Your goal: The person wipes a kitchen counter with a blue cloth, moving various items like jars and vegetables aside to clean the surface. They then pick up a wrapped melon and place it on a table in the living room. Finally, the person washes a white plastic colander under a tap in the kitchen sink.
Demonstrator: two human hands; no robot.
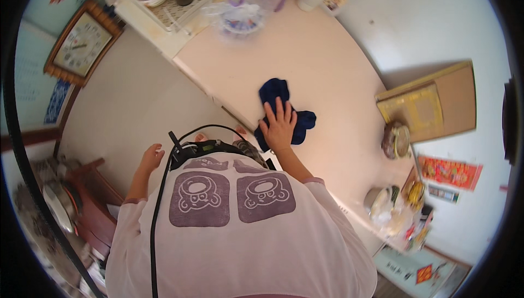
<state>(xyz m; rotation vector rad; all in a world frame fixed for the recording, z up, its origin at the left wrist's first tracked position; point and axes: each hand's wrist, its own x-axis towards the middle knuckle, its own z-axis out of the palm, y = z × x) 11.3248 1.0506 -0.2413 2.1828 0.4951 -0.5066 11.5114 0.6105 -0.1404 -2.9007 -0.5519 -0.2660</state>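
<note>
from my end, head view: the dark blue cloth [273, 89] lies bunched on the pale table [338, 68], ahead of the body and a little to its right, by the near-left edge. whether any of it hangs over that edge, i can't tell.

long axis, best i can read it, runs away from the torso, with a short lobe poking out to the right.

right hand [279, 127]: flat on the cloth's middle, fingers spread, pointing away; pressing rather than pinching, i judge. left hand [152, 157]: off the table, out to the left, fingers loosely curled, nothing seen in it.

so the right is the near one, already touching; the left sits well apart, with the table edge between. by my reckoning, reach favours the right.
</note>
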